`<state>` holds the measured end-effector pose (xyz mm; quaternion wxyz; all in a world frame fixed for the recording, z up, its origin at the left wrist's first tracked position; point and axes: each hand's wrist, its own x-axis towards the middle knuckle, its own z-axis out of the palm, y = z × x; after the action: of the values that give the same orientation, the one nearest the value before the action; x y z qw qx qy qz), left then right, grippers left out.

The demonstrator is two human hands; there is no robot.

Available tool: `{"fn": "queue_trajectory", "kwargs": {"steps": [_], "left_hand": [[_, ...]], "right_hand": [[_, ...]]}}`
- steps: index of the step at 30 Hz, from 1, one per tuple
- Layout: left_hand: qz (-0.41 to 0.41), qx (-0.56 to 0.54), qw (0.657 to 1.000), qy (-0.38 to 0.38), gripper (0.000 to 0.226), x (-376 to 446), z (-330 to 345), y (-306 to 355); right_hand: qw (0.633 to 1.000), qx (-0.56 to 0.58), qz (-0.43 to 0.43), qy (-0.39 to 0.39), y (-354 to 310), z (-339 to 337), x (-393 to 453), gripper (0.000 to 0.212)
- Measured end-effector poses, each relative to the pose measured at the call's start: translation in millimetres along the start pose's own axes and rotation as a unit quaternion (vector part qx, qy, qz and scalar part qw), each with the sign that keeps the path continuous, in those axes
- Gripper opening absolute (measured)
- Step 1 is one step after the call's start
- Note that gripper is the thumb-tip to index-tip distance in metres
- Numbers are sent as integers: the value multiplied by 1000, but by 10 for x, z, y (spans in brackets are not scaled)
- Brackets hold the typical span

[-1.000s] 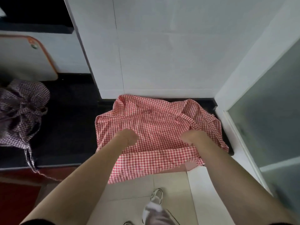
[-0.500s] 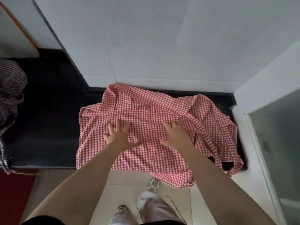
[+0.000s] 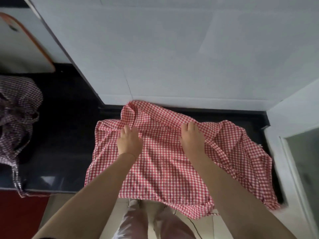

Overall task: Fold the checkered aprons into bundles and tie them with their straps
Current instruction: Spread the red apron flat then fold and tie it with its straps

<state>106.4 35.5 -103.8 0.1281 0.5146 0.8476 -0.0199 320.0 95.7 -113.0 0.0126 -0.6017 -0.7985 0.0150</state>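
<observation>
The dark table (image 3: 57, 152) runs across the middle of the frame below a white wall, and the red checkered apron (image 3: 165, 163) lies spread over its right half, its near edge hanging off toward the floor. At the left edge of the frame a purple checkered apron (image 3: 17, 118) sits heaped, one strap trailing over the table's front. Half a second ago both palms pressed flat on the middle of the red cloth; now the left hand (image 3: 129, 142) and right hand (image 3: 191, 137) have slid up to its far edge. Their fingers curl into the raised ridge of fabric there, seemingly gripping it, which suggests smoothing is over and the first fold toward the person is about to start
</observation>
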Motion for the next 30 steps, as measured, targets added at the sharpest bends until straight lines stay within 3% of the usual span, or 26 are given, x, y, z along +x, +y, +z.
{"fn": "queue_trajectory", "kwargs": {"steps": [4,7,12,16,20,22,25,26,28,30], "left_hand": [[-29,-54,996,58,27,309,-81,-49],[-26,-30,997,64,38,545,-100,-110],[-36,2,999,18,58,798,-198,-192],[8,62,997,-38,78,931,-255,-221],[43,124,988,-85,58,951,-248,-202],[61,145,984,-86,37,916,-296,-216],[70,114,991,-24,23,886,-390,-291],[52,66,996,-4,25,864,-427,-322],[-27,-79,996,20,31,766,-542,-385],[-92,-225,969,51,32,645,-626,-438]], "right_hand": [[999,-22,24,-22,-55,45,212,39],[998,-42,45,-14,-146,37,322,29],[997,-32,68,-24,-191,-104,480,16],[994,-37,95,-36,-141,-289,530,14],[985,-24,171,-2,-22,-403,570,17],[971,74,225,45,-3,-469,585,24],[908,269,311,77,-22,-512,603,26],[868,345,346,85,-18,-493,624,24],[751,502,414,113,-45,-505,613,20],[651,593,458,123,-79,-579,534,21]]}}
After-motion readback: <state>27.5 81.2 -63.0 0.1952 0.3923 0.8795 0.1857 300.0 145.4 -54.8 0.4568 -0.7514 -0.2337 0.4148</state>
